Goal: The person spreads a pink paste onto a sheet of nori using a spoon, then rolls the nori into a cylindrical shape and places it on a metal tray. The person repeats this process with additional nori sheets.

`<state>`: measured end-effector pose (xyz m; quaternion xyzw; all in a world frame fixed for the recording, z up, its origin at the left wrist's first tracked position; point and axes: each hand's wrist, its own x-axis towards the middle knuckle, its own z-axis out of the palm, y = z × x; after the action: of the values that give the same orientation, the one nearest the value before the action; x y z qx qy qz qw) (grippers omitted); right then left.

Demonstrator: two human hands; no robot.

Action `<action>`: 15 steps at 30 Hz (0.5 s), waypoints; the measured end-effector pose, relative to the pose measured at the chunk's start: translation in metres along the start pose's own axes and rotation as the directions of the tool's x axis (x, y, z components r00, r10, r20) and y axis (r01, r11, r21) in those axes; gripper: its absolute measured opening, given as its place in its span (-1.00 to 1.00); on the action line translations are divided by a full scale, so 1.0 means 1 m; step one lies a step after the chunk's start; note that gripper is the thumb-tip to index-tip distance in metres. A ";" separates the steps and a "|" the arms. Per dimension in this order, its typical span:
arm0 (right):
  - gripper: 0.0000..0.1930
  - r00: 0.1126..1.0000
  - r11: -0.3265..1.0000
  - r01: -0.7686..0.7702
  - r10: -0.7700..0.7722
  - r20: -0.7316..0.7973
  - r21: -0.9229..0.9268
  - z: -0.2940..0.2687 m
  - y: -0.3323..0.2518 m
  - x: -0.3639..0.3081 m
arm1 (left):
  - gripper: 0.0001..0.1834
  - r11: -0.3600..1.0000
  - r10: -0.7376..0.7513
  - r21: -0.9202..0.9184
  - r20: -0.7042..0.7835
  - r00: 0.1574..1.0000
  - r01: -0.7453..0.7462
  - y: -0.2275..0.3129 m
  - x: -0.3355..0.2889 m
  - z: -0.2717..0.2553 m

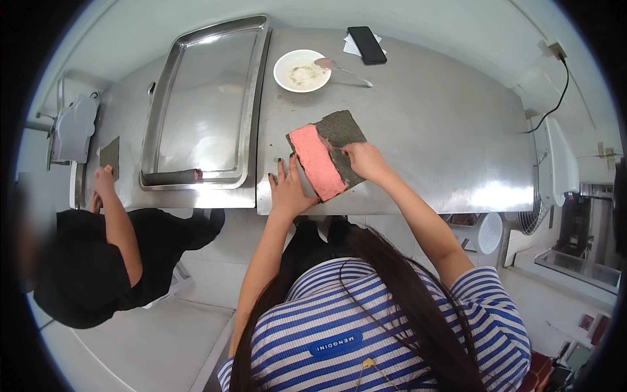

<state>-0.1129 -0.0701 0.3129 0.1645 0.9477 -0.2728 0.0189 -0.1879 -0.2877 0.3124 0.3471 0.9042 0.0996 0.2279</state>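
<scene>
A dark green nori sheet [350,128] lies at a slant on the steel table in front of me. A thick pink layer of paste [318,163] covers its left part in a broad band. My left hand [289,191] rests at the near left edge of the sheet, its fingers spread and nothing in its grip. Over the right part of the nori, my right hand [366,161] is closed around a thin utensil [332,147], whose tip meets the edge of the paste. The utensil's exact kind is too small to tell.
Beyond the nori stand a white bowl [287,82] with a spoon [353,76] across its rim and a black phone [367,46]. To the left, a large steel tray [251,117] holds a dark roll [171,177]. Farther left, a co-worker's hand [104,179] holds another nori sheet [110,157].
</scene>
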 end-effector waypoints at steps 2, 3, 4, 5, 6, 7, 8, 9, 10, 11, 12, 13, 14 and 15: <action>-0.74 0.999 1.000 0.008 -0.008 0.035 -0.011 -0.002 0.003 -0.022 | 0.37 1.000 0.006 -0.004 -0.006 1.000 -0.006 0.000 0.001 0.001; -0.74 0.999 1.000 0.016 -0.015 0.052 -0.015 -0.004 0.006 -0.032 | 0.37 1.000 0.008 -0.004 -0.003 1.000 -0.008 0.000 0.001 0.002; -0.74 0.995 1.000 0.010 -0.007 0.099 -0.027 -0.009 0.008 -0.042 | 0.37 1.000 0.006 -0.006 -0.002 1.000 -0.006 0.000 0.001 0.002; -0.75 0.989 0.999 0.007 -0.001 0.146 -0.040 -0.017 0.009 -0.051 | 0.37 1.000 0.007 -0.004 -0.004 1.000 -0.007 -0.001 0.001 0.003; -0.75 0.981 0.999 0.008 0.003 0.193 -0.052 -0.027 0.009 -0.056 | 0.37 1.000 0.006 -0.002 -0.006 1.000 -0.006 -0.002 0.000 0.004; -0.75 0.983 1.000 -0.018 0.018 0.185 -0.003 -0.041 0.004 -0.055 | 0.37 1.000 0.002 0.001 -0.011 1.000 -0.002 -0.003 -0.002 0.003; -0.76 0.984 0.998 -0.039 0.030 0.174 0.044 -0.059 -0.002 -0.049 | 0.37 1.000 -0.006 -0.001 -0.004 1.000 0.006 -0.003 0.001 0.002; -0.76 0.985 0.994 -0.054 0.038 0.166 0.092 -0.070 -0.003 -0.041 | 0.37 1.000 -0.020 -0.003 0.002 1.000 0.020 -0.003 0.003 0.000; -0.76 0.980 0.963 -0.097 0.048 0.192 0.252 -0.070 0.008 -0.035 | 0.35 1.000 -0.008 -0.013 0.006 1.000 0.008 -0.001 0.004 -0.003; -0.76 0.975 0.904 -0.138 0.052 0.216 0.406 -0.063 0.026 -0.023 | 0.33 1.000 0.004 -0.022 0.012 1.000 -0.004 0.001 0.005 -0.006; -0.76 0.970 0.819 -0.175 0.047 0.240 0.547 -0.055 0.041 -0.008 | 0.30 0.999 0.025 -0.039 0.004 1.000 -0.025 0.001 0.005 -0.009; -0.75 0.970 0.759 -0.198 0.062 0.233 0.621 -0.050 0.051 0.009 | 0.28 0.998 0.040 -0.056 -0.004 0.999 -0.040 0.000 0.005 -0.012; -0.75 0.970 0.692 -0.219 0.078 0.230 0.688 -0.046 0.061 0.026 | 0.20 0.996 0.054 -0.074 -0.011 0.998 -0.055 -0.001 0.004 -0.016; -0.74 0.968 0.619 -0.238 0.091 0.233 0.748 -0.042 0.070 0.044 | 0.12 0.994 0.063 -0.092 -0.018 0.998 -0.064 -0.003 0.003 -0.019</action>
<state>-0.1294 0.0209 0.3078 0.2189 0.7155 -0.6612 0.0537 -0.2006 -0.2880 0.3271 0.3641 0.8888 0.1513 0.2336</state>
